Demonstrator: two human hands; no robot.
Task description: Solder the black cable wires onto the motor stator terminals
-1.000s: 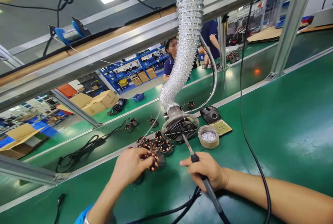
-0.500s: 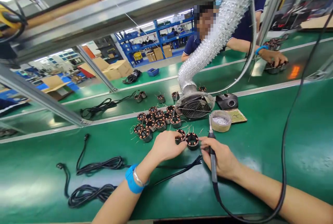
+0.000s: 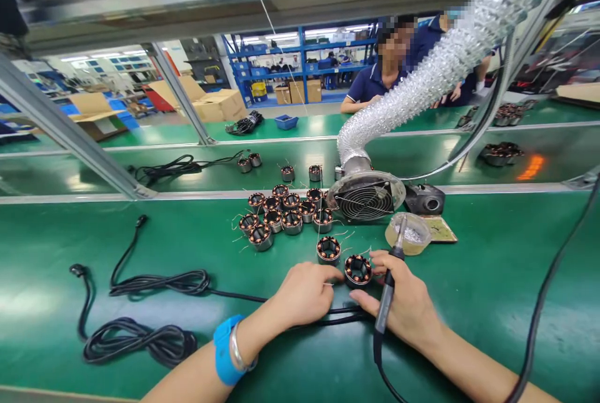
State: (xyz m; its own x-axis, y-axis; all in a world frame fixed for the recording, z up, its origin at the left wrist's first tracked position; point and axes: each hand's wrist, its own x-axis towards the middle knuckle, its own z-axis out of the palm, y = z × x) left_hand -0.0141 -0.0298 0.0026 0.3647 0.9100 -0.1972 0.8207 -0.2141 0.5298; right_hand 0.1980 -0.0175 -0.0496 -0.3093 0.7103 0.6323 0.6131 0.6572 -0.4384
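Observation:
My right hand (image 3: 407, 297) grips a soldering iron (image 3: 387, 300), tip up, between its fingers. Its thumb and index finger are spread around the right side of a motor stator (image 3: 358, 270) with copper windings. On that stator's left is my left hand (image 3: 304, 293), index finger reaching to the stator's edge, other fingers curled. A thin pale strand shows at these fingers; whatever they hold is mostly hidden. Just behind stands a second stator (image 3: 329, 250). Black cables (image 3: 239, 295) run under my left wrist, their ends near the front stator.
Several stators (image 3: 291, 222) are grouped behind my left hand. A fume extractor fan (image 3: 365, 197) with a silver duct (image 3: 412, 103) stands at the back, beside a tub (image 3: 409, 237) and an iron stand (image 3: 424, 200). Coiled cables (image 3: 140, 340) lie left. Two people are across the bench.
My left hand has let go of the rear stator and drawn back toward the front one. My right thumb and index finger have opened around the front stator. The view has shifted.

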